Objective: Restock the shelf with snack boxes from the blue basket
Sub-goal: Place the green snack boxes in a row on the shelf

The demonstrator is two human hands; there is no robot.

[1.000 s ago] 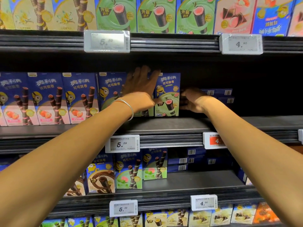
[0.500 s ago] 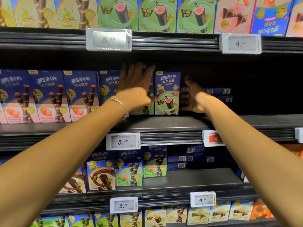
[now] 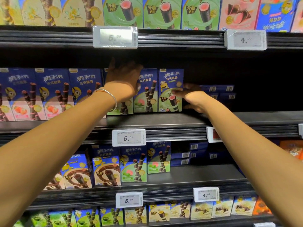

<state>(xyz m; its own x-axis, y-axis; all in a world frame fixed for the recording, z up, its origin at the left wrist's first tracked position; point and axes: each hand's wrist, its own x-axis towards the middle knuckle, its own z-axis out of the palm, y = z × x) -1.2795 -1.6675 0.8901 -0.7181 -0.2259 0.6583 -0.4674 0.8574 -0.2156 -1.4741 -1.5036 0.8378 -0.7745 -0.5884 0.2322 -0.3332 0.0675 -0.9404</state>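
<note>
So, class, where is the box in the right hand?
Head view, middle shelf, centre: the box ends its row, guava box on its left, right hand gripping its right edge.

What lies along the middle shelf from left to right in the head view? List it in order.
strawberry boxes → left hand → guava box → minion box → right hand, thumb on the minion box's front → stacked blue boxes lying flat, barcodes outward
</note>
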